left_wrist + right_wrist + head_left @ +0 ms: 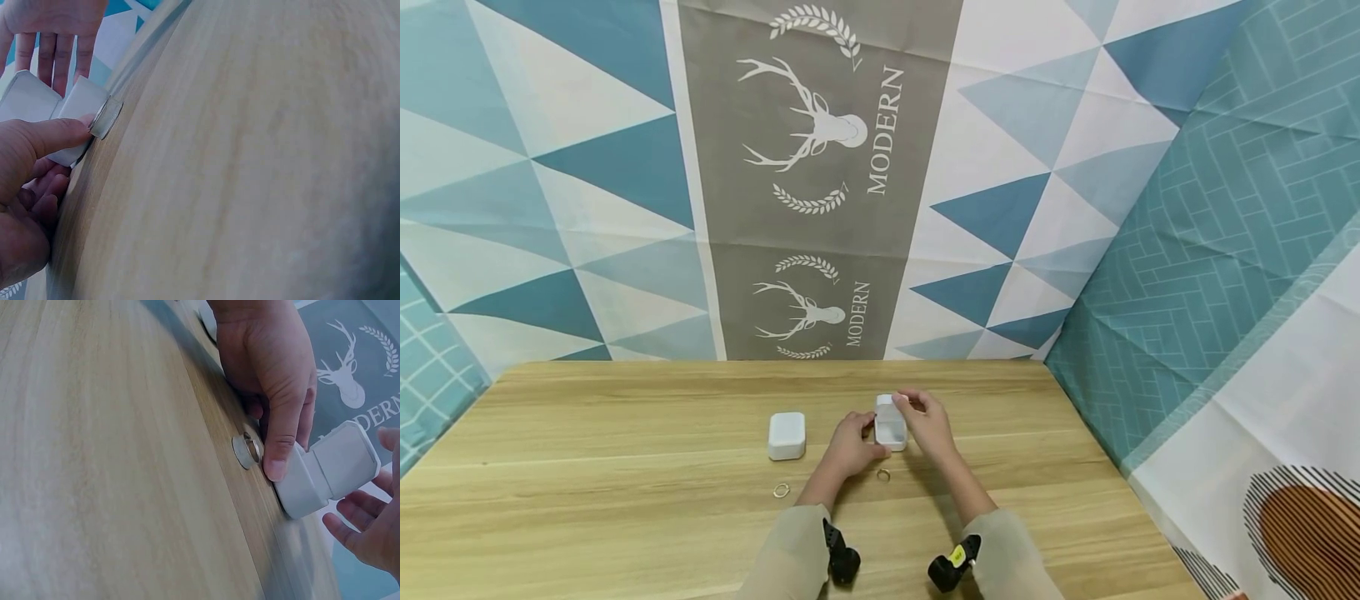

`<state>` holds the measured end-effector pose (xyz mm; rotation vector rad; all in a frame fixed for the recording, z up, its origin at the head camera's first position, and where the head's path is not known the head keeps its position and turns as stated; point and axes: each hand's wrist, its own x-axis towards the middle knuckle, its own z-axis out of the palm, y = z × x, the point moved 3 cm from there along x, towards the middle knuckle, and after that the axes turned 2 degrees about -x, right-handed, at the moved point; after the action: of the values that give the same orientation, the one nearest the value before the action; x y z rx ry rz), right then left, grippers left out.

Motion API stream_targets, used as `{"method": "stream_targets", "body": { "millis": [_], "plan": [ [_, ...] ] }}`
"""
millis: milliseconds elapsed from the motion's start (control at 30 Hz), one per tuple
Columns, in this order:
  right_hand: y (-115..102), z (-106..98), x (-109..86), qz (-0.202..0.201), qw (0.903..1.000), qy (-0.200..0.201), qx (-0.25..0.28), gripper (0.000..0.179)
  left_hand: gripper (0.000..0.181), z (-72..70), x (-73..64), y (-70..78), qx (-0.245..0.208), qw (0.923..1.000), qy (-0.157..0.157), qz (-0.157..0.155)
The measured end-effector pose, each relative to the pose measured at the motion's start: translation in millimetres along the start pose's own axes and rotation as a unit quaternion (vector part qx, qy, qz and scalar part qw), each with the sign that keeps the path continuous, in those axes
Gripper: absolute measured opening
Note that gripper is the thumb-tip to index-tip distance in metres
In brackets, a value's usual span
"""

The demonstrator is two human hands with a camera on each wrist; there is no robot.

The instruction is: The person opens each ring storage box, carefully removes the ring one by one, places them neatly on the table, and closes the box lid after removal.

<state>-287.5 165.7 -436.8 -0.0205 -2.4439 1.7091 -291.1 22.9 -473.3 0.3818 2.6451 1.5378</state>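
Observation:
A small white ring box (891,432) stands on the table with its lid raised. My left hand (852,448) grips the base from the left, with the thumb along the front. At the lid's right side is my right hand (927,423), its fingers extended around the lid; the right wrist view shows these fingers (355,515) loosely bent beside the lid (351,459). A gold ring (883,475) stands on the table just in front of the box, close to the left thumb (69,134) in the left wrist view.
A second white box (787,435), closed, stands to the left of the hands. Nearer to me lies another ring (782,490), silvery in colour. The wooden table (587,467) ends at a patterned cloth backdrop (805,183).

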Motion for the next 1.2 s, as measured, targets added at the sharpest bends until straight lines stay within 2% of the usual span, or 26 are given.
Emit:
{"method": "stream_targets", "body": {
  "millis": [233,567,667,833,1200],
  "plan": [
    [-25.8,0.8,-13.7,-0.003,1.0,-0.006,0.006,0.035,0.071,0.9,0.4,-2.1,0.005,1.0,-0.005,0.004],
    [-29.8,2.4,-16.9,-0.003,1.0,0.001,0.007,0.033,0.07,2.0,-0.2,-1.9,-0.001,0.9999,-0.006,0.01],
    [-21.5,3.0,-11.6,-0.001,1.0,0.0,0.008,0.033,0.069,1.9,0.0,-2.1,0.001,0.9999,-0.004,0.012],
    [4.2,6.3,2.4,-0.007,0.9999,0.003,0.008,0.034,0.069,1.9,0.3,-2.0,0.009,0.9998,-0.003,0.017],
    [12.4,6.7,5.5,-0.012,0.9997,0.001,0.019,0.031,0.069,1.9,0.6,-2.6,0.009,0.9999,0.001,0.015]
  ]
}}
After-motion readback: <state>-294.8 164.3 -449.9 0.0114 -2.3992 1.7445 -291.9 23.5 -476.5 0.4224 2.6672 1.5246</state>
